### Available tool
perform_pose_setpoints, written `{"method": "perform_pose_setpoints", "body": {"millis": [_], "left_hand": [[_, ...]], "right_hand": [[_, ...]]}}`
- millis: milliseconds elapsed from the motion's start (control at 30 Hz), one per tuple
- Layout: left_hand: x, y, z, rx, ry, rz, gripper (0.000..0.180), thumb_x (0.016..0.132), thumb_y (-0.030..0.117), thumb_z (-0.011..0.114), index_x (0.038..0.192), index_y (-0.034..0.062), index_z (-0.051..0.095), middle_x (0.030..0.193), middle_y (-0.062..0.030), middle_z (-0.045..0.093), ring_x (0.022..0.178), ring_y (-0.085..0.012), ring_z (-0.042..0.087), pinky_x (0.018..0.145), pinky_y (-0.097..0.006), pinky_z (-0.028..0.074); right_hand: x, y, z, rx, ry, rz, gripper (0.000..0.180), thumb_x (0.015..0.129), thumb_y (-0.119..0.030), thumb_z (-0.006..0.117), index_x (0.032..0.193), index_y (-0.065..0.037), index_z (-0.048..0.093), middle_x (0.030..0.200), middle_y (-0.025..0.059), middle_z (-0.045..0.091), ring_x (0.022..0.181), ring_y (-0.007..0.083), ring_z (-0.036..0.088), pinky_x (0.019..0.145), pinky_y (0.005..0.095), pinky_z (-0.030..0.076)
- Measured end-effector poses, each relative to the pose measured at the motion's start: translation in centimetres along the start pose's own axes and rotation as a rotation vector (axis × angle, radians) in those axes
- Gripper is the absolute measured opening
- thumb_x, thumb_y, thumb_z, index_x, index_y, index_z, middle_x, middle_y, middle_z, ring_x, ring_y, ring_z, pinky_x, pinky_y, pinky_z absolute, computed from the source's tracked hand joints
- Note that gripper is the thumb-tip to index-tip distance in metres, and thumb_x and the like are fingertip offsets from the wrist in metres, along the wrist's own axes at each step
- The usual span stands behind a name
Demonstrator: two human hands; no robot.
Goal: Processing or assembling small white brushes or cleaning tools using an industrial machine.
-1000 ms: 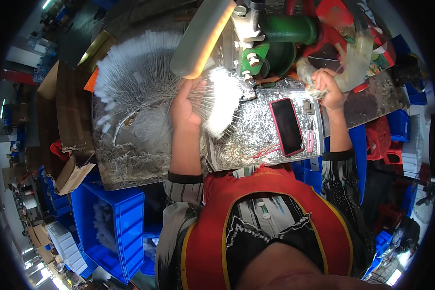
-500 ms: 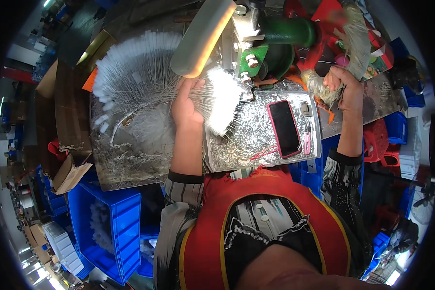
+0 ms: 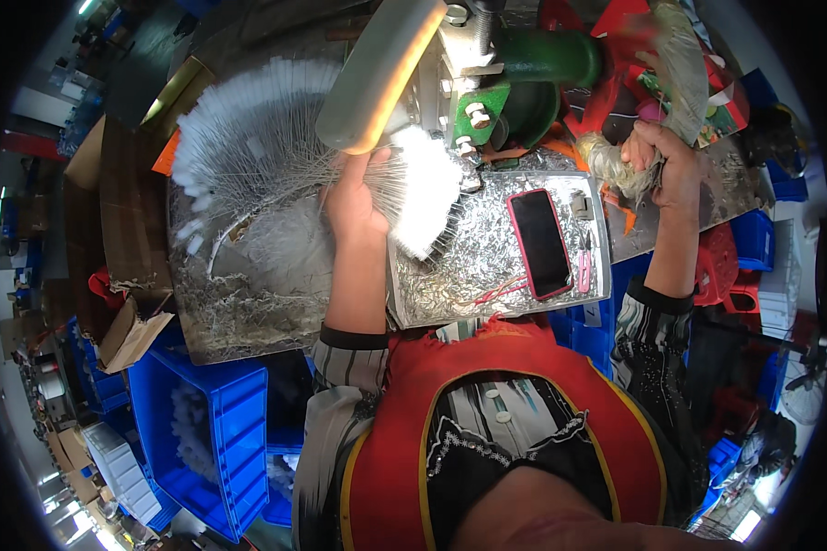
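To either side of the left grip (image 3: 354, 207) fans a sheaf of white-tufted brushes (image 3: 248, 138) — their hair-thin wire stems gathered in its curled fingers, whose tips are partly hidden by the smooth lamp (image 3: 377, 83), while glare washes out the tufts at its right. Well across, the right grip (image 3: 668, 165) is closed round a lumpy, film-wrapped handle (image 3: 606, 161) — its far end hard to make out. Between both grips, a glossy pink-edged phone (image 3: 539, 243) lies on a crinkled silvery sheet (image 3: 459, 266).

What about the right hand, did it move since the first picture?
Yes. The right hand has moved to the right, farther from the bolted green bracket.
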State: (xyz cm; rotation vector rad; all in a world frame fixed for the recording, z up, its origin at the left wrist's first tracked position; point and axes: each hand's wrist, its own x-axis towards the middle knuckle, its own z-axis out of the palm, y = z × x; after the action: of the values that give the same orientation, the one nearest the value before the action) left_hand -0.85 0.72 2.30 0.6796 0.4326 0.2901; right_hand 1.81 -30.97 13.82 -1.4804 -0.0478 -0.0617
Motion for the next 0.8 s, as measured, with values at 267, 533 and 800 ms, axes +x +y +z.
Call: {"method": "perform_pose_setpoints", "body": {"millis": [267,533,800], "left_hand": [[0.2,0.1,-0.4,0.007,-0.009,0.016,0.031,0.08,0.004,0.057,0.107,-0.0034,0.045,0.1,-0.016,0.054,0.086,-0.0244,0.058,0.075,-0.036,0.051],[0.1,0.5,-0.8,-0.066,-0.077,-0.061,0.027,0.083,0.007,0.052,0.107,-0.0015,0.046,0.103,-0.0168,0.054,0.089,-0.0253,0.057,0.078,-0.037,0.049],[-0.4,0.2,-1.6,-0.101,-0.058,-0.038,0.026,0.083,0.009,0.051,0.107,0.0011,0.046,0.104,-0.0152,0.054,0.094,-0.0257,0.055,0.08,-0.037,0.048]], "right_hand": [[0.1,1.1,0.0,0.054,0.0,-0.023,0.025,0.071,-0.008,0.055,0.049,-0.002,0.045,0.046,0.0074,0.043,0.047,0.0178,0.046,0.052,0.0289,0.039],[0.6,7.4,-0.1,0.072,-0.088,-0.449,0.025,0.073,-0.004,0.051,0.048,-0.003,0.045,0.047,0.0065,0.043,0.046,0.0162,0.044,0.057,0.0291,0.04],[-0.4,1.7,0.6,0.065,-0.005,-0.119,0.024,0.072,-0.007,0.054,0.05,-0.002,0.047,0.046,0.0062,0.042,0.044,0.0168,0.044,0.053,0.0283,0.039]]}}
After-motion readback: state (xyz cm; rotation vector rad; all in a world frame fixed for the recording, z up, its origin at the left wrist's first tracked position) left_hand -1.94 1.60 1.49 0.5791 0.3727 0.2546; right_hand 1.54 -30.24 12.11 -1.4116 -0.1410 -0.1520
